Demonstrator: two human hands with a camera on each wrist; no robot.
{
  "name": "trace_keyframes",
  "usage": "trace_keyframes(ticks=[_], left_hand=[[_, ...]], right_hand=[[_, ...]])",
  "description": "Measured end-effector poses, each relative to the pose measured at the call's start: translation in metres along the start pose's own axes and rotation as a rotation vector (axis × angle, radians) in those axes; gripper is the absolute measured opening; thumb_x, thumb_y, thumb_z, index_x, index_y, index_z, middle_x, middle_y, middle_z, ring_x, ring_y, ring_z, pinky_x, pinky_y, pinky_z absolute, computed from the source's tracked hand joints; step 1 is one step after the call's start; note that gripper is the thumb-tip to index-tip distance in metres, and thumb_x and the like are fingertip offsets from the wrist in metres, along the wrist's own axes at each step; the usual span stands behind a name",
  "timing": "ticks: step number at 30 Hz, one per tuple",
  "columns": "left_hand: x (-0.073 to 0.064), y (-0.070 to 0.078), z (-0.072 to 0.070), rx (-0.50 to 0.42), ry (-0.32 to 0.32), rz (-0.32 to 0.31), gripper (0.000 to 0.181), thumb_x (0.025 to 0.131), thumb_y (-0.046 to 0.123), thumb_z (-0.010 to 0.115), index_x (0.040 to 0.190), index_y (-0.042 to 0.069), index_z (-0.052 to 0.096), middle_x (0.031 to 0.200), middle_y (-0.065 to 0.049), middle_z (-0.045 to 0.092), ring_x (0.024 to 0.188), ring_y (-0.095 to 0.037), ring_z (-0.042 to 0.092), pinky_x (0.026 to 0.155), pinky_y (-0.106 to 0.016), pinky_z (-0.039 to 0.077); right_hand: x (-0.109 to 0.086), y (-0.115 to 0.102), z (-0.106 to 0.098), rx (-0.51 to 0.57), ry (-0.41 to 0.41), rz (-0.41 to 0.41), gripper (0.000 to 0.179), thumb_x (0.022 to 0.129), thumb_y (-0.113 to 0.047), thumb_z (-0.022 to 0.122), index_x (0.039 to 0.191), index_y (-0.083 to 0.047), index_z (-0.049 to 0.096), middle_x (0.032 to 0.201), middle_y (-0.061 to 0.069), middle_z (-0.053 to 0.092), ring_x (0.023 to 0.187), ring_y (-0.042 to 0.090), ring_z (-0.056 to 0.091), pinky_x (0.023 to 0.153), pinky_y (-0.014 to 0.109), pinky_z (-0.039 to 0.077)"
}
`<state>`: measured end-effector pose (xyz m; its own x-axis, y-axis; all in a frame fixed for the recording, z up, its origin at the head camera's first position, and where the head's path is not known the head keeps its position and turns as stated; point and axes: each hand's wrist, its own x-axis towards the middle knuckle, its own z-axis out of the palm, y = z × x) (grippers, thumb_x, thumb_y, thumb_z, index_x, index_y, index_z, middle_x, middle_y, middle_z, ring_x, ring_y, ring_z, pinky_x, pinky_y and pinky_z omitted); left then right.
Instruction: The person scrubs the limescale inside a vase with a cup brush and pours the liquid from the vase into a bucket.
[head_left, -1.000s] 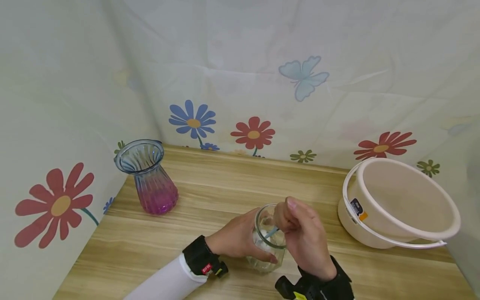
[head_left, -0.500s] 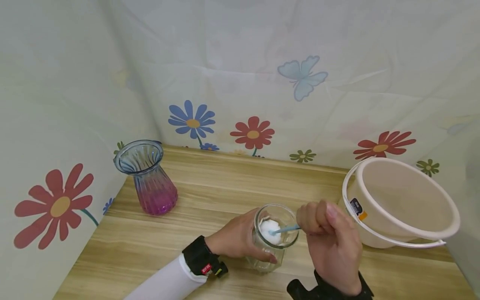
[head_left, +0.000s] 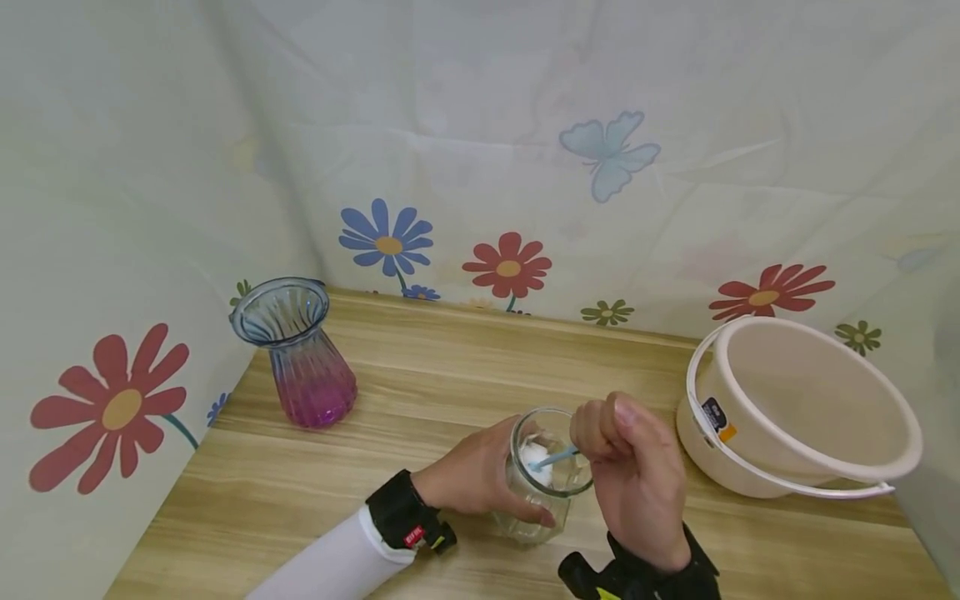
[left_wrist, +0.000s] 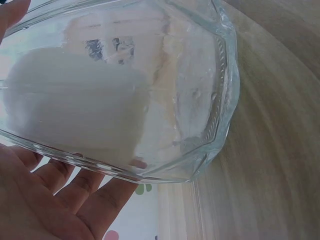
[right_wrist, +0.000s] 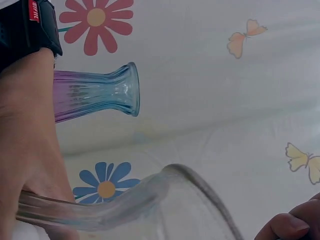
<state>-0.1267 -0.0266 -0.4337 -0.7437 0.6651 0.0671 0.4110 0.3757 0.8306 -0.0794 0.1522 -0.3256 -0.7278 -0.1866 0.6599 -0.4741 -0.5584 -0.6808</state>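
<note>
Two hands work at one glass jar (left_wrist: 187,100): the left hand (head_left: 480,475) grips its side, and the right hand (head_left: 637,475), tightly curled, holds a blue stick (head_left: 557,457) above the jar's right edge. From that grip the stick's long axis slants down and leftward into the jar, ending in a white sponge (head_left: 534,465) inside, nearer the left hand.

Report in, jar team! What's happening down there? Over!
Left grip holding jar. Right grip on blue stick, white head inside jar. Bucket and vase stand apart, not in the way.
</note>
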Motion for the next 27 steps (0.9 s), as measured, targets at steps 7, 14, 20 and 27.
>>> trace_keyframes(ticks=[7,14,20,27], left_hand=[[0.001,0.000,0.001,0.003,-0.002,-0.001,0.083,0.067,0.060,0.092,0.130,0.030,0.048,0.126,0.014,0.060,0.106,-0.002,0.060,0.088,-0.020,0.052],[0.003,-0.003,0.000,0.012,-0.006,0.004,0.083,0.068,0.060,0.092,0.131,0.031,0.047,0.123,0.014,0.059,0.105,-0.003,0.060,0.088,-0.021,0.052],[0.003,-0.004,0.000,0.042,-0.017,0.009,0.098,0.068,0.062,0.092,0.146,0.032,0.041,0.129,0.016,0.058,0.111,-0.001,0.059,0.095,-0.023,0.052],[0.003,-0.004,0.000,0.030,-0.019,-0.003,0.097,0.067,0.059,0.093,0.145,0.032,0.041,0.129,0.015,0.057,0.111,-0.001,0.059,0.095,-0.023,0.052]], right_hand=[[0.000,0.011,0.002,-0.102,-0.021,0.046,0.037,0.103,0.010,0.010,0.074,-0.008,0.022,0.070,0.002,0.020,0.061,0.017,0.023,0.060,0.034,0.019],[0.000,0.011,0.004,-0.188,-0.080,0.136,0.035,0.105,0.011,0.016,0.076,-0.005,0.027,0.071,0.004,0.025,0.062,0.020,0.027,0.063,0.034,0.023],[-0.001,0.010,0.006,-0.260,-0.122,0.192,0.036,0.107,0.009,0.021,0.075,-0.003,0.032,0.072,0.005,0.028,0.064,0.019,0.031,0.061,0.034,0.026],[0.001,0.008,0.003,-0.262,-0.147,0.230,0.036,0.108,0.007,0.020,0.077,-0.002,0.036,0.070,0.006,0.031,0.064,0.021,0.033,0.060,0.034,0.027]])
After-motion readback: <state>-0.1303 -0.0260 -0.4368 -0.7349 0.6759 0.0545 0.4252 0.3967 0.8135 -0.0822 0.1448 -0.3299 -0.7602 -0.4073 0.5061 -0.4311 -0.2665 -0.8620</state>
